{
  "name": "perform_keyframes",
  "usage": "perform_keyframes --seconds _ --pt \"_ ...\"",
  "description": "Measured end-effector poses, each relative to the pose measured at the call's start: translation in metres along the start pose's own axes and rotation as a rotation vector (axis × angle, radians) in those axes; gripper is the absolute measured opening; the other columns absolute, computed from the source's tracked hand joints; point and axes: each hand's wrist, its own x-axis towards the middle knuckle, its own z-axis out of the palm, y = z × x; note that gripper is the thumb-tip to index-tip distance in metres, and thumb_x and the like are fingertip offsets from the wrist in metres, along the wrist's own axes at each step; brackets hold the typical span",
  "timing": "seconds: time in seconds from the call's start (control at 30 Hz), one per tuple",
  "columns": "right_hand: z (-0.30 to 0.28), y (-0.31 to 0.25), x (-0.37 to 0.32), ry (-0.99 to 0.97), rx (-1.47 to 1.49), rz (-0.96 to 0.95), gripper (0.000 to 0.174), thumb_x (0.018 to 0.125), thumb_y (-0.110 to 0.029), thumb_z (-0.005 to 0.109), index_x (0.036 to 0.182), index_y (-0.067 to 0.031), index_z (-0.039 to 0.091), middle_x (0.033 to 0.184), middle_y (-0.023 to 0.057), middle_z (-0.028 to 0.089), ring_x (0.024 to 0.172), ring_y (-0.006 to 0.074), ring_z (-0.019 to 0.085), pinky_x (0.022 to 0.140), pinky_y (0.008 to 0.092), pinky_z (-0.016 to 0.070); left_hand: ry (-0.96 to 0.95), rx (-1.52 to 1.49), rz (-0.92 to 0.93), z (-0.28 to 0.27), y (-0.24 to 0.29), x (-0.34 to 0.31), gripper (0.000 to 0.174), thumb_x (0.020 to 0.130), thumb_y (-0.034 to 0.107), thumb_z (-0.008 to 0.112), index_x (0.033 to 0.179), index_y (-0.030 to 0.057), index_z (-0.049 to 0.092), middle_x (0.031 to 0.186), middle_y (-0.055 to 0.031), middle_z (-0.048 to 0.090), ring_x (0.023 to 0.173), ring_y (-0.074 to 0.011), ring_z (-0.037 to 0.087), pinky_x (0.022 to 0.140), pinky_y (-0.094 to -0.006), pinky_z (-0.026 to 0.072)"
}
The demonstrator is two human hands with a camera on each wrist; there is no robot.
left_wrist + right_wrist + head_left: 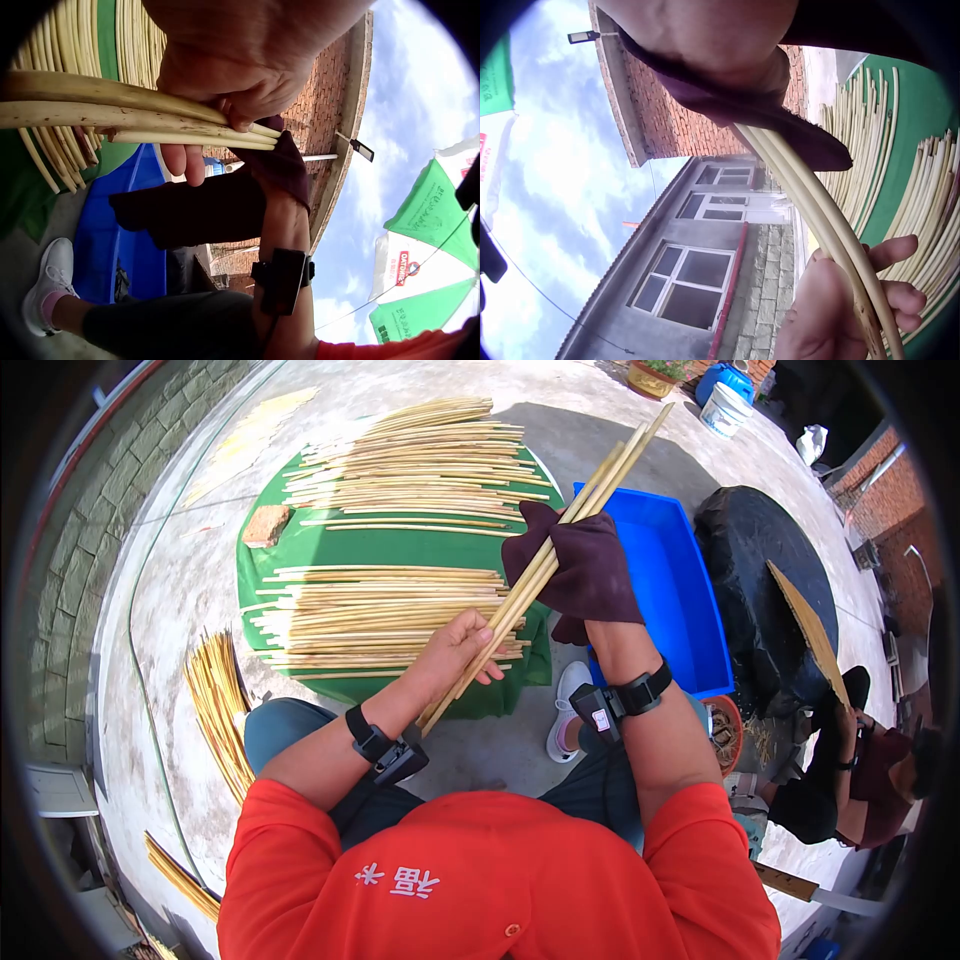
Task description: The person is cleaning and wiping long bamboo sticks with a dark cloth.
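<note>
A few long pale-yellow peeled stalks (540,565) run diagonally across the head view, from my lap up to the right. Near their lower end my left hand (458,652) holds them between thumb and fingers. Higher up, my right hand (712,45) grips the same stalks through a dark maroon cloth (596,565), which is folded around them and hides most of its fingers. In the left wrist view, stalk ends reach into the cloth. Behind my hands, rows of similar stalks (390,610) lie on a green cloth (390,545).
A blue tray (670,580) stands on the right, beside a black covered mound (775,570). Loose stalk bundles (215,705) lie left of my legs. A brick (266,526) rests on the green cloth's left edge. Another person (850,770) sits at right, holding a flat strip.
</note>
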Motion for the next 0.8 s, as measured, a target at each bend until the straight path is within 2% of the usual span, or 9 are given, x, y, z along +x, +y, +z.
perform_keyframes --seconds 0.07,0.27,0.4,0.5,0.6,0.67,0.7,0.73,0.8 --pt "-0.005 -0.005 0.005 0.111 -0.036 -0.282 0.011 0.056 -0.009 0.065 0.058 -0.0133 0.054 0.056 0.0078 0.053 0.052 0.0222 0.056 0.047 0.0312 0.0397 -0.023 0.003 -0.015 -0.001 -0.001 0.000 0.019 0.095 0.022 0.036 0.101 0.0052 0.043 0.093 -0.0128 0.059 0.064 -0.0180 0.061 0.054 -0.0251 0.0508" --pt "0.014 0.015 0.004 0.228 -0.059 -0.445 0.016 0.055 -0.008 0.066 0.052 -0.0143 0.051 0.052 0.0075 0.051 0.049 0.0243 0.054 0.045 0.0337 0.0380 -0.046 -0.012 -0.024 0.003 0.003 -0.001 0.025 0.096 0.026 0.035 0.104 0.0046 0.045 0.088 -0.0114 0.059 0.058 -0.0136 0.058 0.053 -0.0234 0.0496" --pt "0.001 -0.001 0.003 0.290 -0.045 -0.344 0.020 0.056 -0.008 0.065 0.049 -0.0142 0.048 0.050 0.0082 0.050 0.048 0.0245 0.054 0.046 0.0336 0.0384 -0.101 0.013 -0.032 0.005 0.003 -0.002 0.027 0.096 0.028 0.035 0.102 0.0043 0.046 0.078 -0.0089 0.058 0.053 -0.0111 0.053 0.050 -0.0215 0.0462" --pt "-0.001 0.000 0.000 0.217 -0.114 -0.309 0.020 0.058 -0.006 0.065 0.049 -0.0144 0.048 0.050 0.0078 0.051 0.047 0.0246 0.054 0.049 0.0335 0.0390 -0.139 0.078 -0.063 0.002 0.000 0.001 0.027 0.096 0.029 0.036 0.099 0.0043 0.047 0.069 -0.0064 0.055 0.047 -0.0090 0.046 0.046 -0.0203 0.0416" --pt "0.019 0.004 -0.015 0.104 -0.069 -0.292 0.013 0.059 -0.006 0.065 0.055 -0.0118 0.054 0.058 0.0078 0.056 0.053 0.0250 0.056 0.053 0.0335 0.0427 -0.076 0.110 -0.012 0.001 0.002 0.006 0.025 0.095 0.027 0.036 0.097 0.0048 0.048 0.064 -0.0051 0.053 0.044 -0.0082 0.042 0.043 -0.0201 0.0380" --pt "0.043 0.005 -0.036 -0.160 0.593 -0.126 0.009 0.063 -0.006 0.064 0.069 -0.0073 0.059 0.070 0.0094 0.061 0.065 0.0238 0.059 0.061 0.0317 0.0463 -0.010 0.112 0.011 0.001 0.011 0.010 0.025 0.095 0.027 0.036 0.096 0.0051 0.048 0.062 -0.0050 0.053 0.043 -0.0081 0.041 0.042 -0.0206 0.0375" --pt "0.036 -0.006 -0.038 -0.275 0.402 -0.140 0.020 0.064 -0.009 0.066 0.083 -0.0050 0.059 0.078 0.0114 0.062 0.075 0.0232 0.060 0.068 0.0296 0.0476 -0.007 0.112 0.011 0.000 0.013 0.010 0.025 0.095 0.027 0.036 0.096 0.0051 0.048 0.062 -0.0050 0.053 0.043 -0.0081 0.041 0.042 -0.0206 0.0375" --pt "0.024 -0.019 -0.032 -0.276 0.404 -0.142 0.020 0.064 -0.009 0.066 0.083 -0.0050 0.059 0.078 0.0114 0.062 0.075 0.0232 0.060 0.068 0.0296 0.0476 -0.005 0.095 0.006 -0.001 0.015 0.011 0.025 0.095 0.027 0.036 0.095 0.0052 0.048 0.062 -0.0049 0.052 0.042 -0.0081 0.041 0.041 -0.0207 0.0371" --pt "0.004 -0.039 -0.020 -0.310 0.130 -0.272 0.022 0.063 -0.010 0.066 0.083 -0.0060 0.059 0.076 0.0120 0.062 0.077 0.0234 0.060 0.070 0.0302 0.0472 -0.004 0.076 0.002 0.001 0.017 0.010 0.025 0.095 0.027 0.036 0.094 0.0052 0.048 0.061 -0.0048 0.052 0.042 -0.0081 0.041 0.041 -0.0208 0.0367"
